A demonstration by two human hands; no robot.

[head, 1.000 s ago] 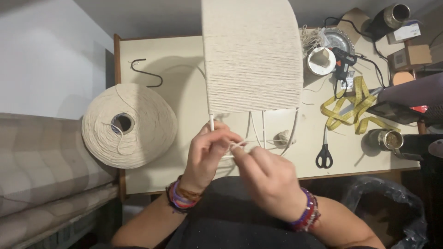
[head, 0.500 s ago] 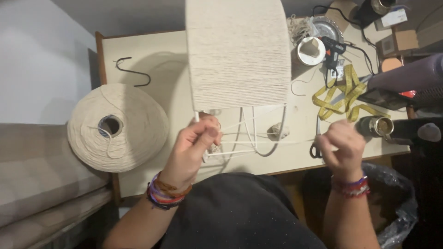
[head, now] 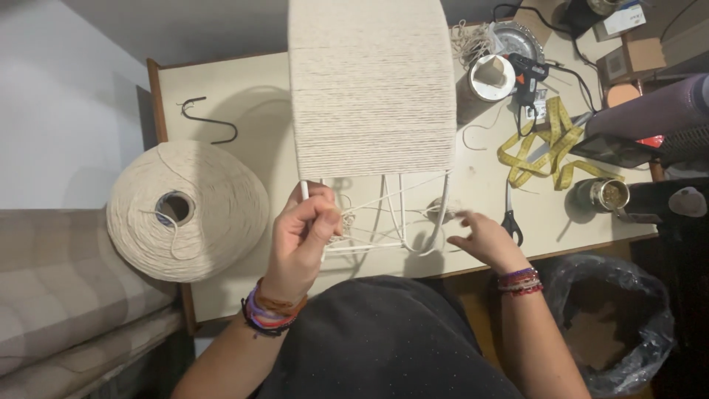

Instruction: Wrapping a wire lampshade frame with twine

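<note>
Left hand [head: 299, 236] pinches cord [head: 369, 201]; right hand [head: 484, 238] open (blurred) over cluttered table [head: 221, 89].

Bare tabletop [head: 221, 89] lies open left of the cord-wrapped frame [head: 371, 89], bounded by the black wire hook [head: 210, 122] and the big cord spool [head: 188, 210] at the table's left edge. Under the wrapping, white frame legs [head: 402, 210] and loose cord strands cross the gap between left hand [head: 299, 240] and right hand [head: 484, 238]. Right side crowded: scissors [head: 511, 218], yellow tape measure [head: 546, 144], tape roll [head: 491, 77], metal cup [head: 602, 196]
</note>
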